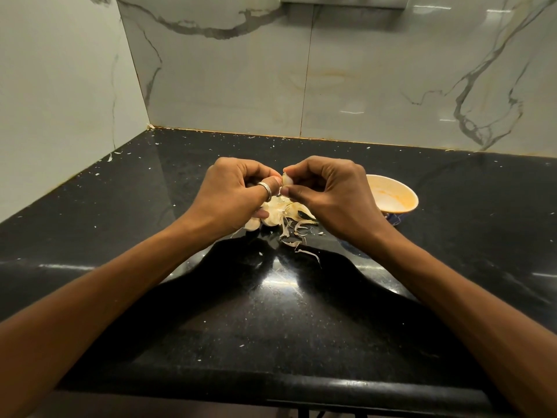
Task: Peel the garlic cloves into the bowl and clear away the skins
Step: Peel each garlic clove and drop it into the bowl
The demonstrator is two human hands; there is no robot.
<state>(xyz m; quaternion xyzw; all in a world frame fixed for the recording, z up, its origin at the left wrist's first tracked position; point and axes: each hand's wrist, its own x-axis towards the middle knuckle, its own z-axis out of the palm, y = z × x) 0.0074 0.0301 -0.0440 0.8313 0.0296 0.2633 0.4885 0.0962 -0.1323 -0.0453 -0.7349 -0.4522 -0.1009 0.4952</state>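
**Q:** Where was the clove, and how did the hands stand?

**A:** The clove was held above the countertop, pinched by the right hand. The left hand, fingers curled, met it with the thumb at the skin. One hand probably steadied while the other stripped.

**Q:** And the surroundings?

**A:** The remaining garlic and the loose skins lay directly beneath, likely to catch droppings. The bowl stood just beside the right hand, an easy reach for peeled cloves.
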